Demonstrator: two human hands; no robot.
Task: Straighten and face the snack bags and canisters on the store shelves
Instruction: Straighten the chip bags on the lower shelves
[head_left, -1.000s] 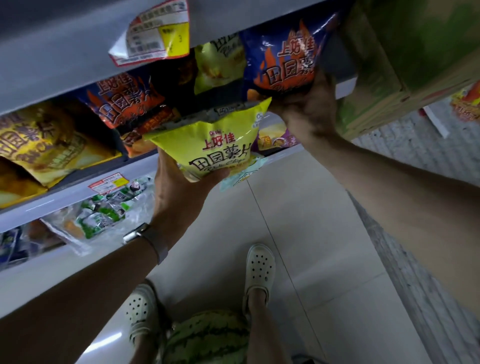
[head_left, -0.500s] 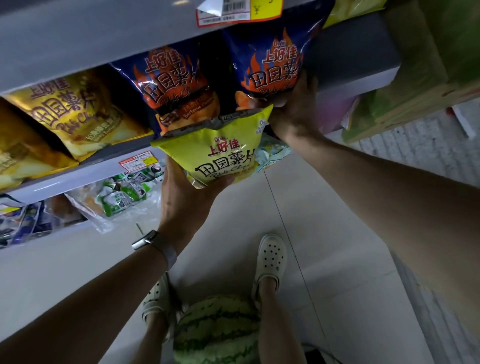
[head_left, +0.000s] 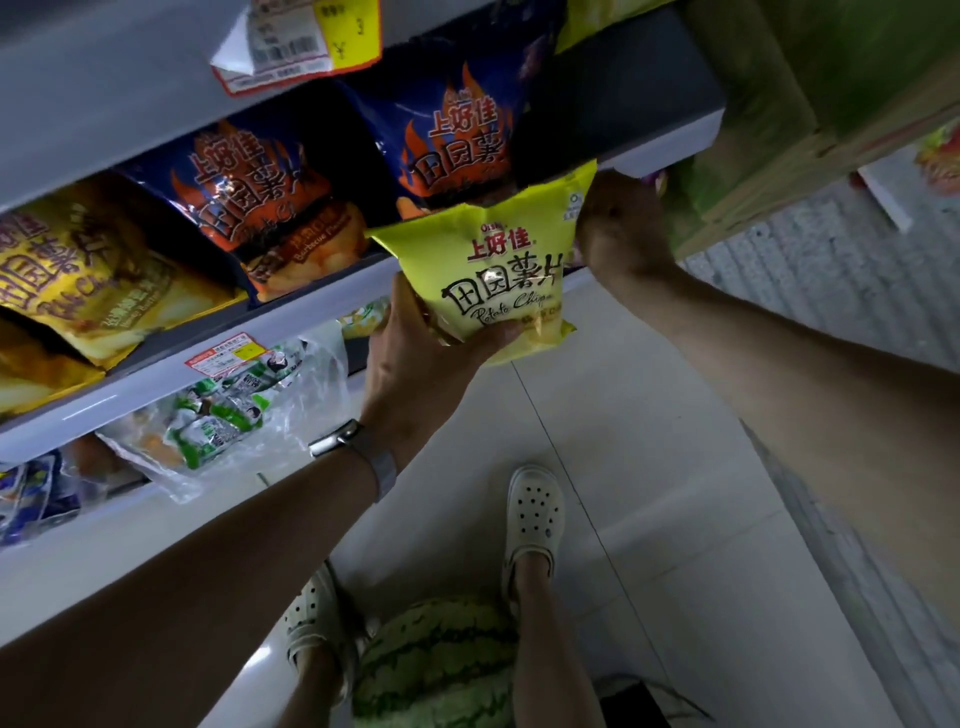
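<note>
The glossy yellow potato-chip bag (head_left: 488, 270) hangs upright before the grey shelf edge (head_left: 130, 392), overlapping a dark blue flame-printed bag (head_left: 457, 140). The left grip (head_left: 415, 358) clasps its bottom. The right grip (head_left: 618, 228) touches its upper right corner, fingers hidden, so its hold cannot be told.

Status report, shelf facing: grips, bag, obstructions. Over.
Left grip holds yellow chip bag by its bottom, label out. Right grip at bag's top corner, fingers hidden. Bag off the shelf, at its front edge. Blue bag stands right behind.
</note>
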